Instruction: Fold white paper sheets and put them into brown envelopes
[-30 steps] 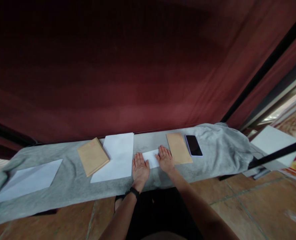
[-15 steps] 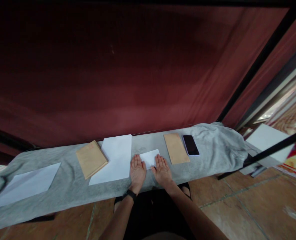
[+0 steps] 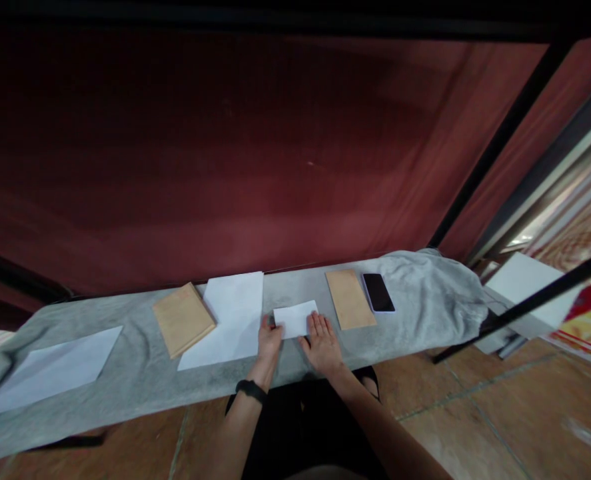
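A small white piece of paper (image 3: 296, 319), which looks folded, lies on the grey cloth in front of me. At its left edge, my left hand (image 3: 269, 339) pinches it between thumb and curled fingers. My right hand (image 3: 322, 343) lies flat with fingers stretched out, its fingertips resting on the paper's right end. Just beyond that hand is a single brown envelope (image 3: 351, 299). To the left of my hands, a stack of brown envelopes (image 3: 182, 319) partly covers some large white sheets (image 3: 235, 320).
A phone (image 3: 378, 293) lies right of the single envelope. Another white sheet (image 3: 55, 367) is at the far left of the cloth-covered bench (image 3: 140, 383). Dark red panels (image 3: 255, 167) rise behind it. A black bar (image 3: 525, 303) slants past the bench's right end.
My left hand has gone from lying flat on the paper to pinching its left edge, uncovering more of it. The right hand stays flat in nearly the same place.
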Tool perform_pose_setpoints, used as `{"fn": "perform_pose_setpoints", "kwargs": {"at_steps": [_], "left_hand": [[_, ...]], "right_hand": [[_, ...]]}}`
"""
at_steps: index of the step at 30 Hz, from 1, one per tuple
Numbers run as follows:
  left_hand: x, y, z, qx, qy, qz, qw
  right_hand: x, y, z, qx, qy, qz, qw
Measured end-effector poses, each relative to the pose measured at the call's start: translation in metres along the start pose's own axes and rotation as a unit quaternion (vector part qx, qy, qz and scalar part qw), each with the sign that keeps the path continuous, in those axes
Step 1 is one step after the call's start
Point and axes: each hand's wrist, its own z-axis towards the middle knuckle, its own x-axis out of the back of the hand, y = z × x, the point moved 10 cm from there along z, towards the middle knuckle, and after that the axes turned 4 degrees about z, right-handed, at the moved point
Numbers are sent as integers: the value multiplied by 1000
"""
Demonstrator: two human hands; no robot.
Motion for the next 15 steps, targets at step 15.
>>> {"fn": "perform_pose_setpoints", "kwargs": {"at_steps": [15], "left_hand": [[-29, -9, -33, 185, -90, -196, 959]], "right_hand": [[17, 9, 35, -246, 77, 614, 746]]}}
